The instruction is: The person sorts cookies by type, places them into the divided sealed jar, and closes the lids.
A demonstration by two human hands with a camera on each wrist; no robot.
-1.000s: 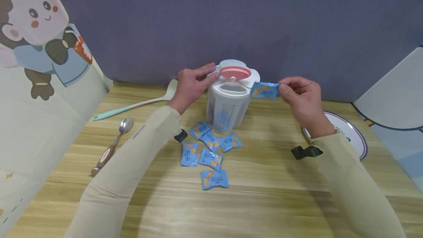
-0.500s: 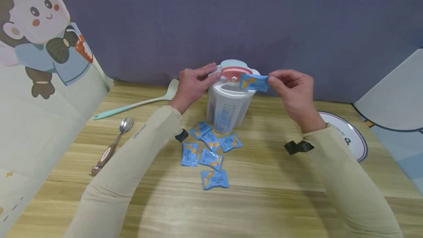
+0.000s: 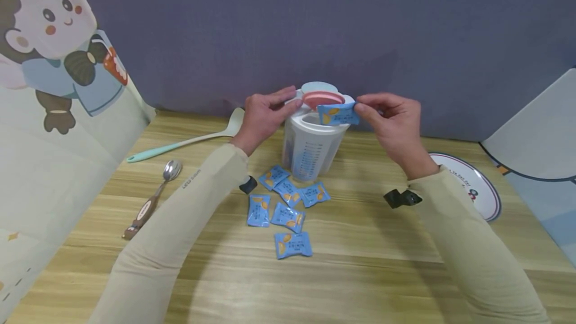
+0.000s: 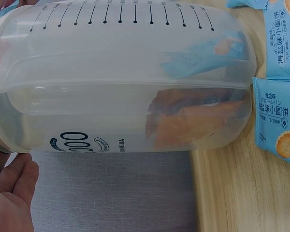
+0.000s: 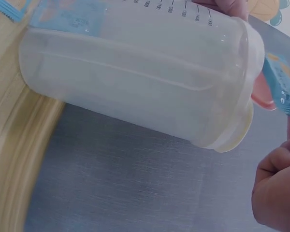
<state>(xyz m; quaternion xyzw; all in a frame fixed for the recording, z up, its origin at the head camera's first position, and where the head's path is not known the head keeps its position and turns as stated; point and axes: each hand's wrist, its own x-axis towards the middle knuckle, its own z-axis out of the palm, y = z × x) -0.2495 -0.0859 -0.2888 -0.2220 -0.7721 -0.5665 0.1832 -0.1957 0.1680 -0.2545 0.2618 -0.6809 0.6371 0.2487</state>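
Observation:
In the head view my left hand (image 3: 265, 116) rests its straight fingers on the white lid of a clear measuring container (image 3: 310, 156). Its thumb tip lies beside the raised pink flap (image 3: 321, 98). My right hand (image 3: 393, 126) pinches the end of a blue cracker packet (image 3: 337, 114) over the lid opening. That packet overlaps the rim in this view. Through the container wall, the left wrist view shows a blue packet (image 4: 208, 55) and a brown-orange packet (image 4: 193, 118) at the bottom. Several more blue cracker packets (image 3: 288, 216) lie on the table before the container.
A pale turner with a mint handle (image 3: 180, 146) and a metal spoon with a brown handle (image 3: 150, 204) lie on the left of the wooden table (image 3: 360, 264). At the right a white plate (image 3: 477, 189) sits partly behind my right forearm. A grey panel (image 3: 315, 29) stands behind.
My right hand has moved left with the cracker packet, from beside the container to over its lid opening. The left hand stays on the lid.

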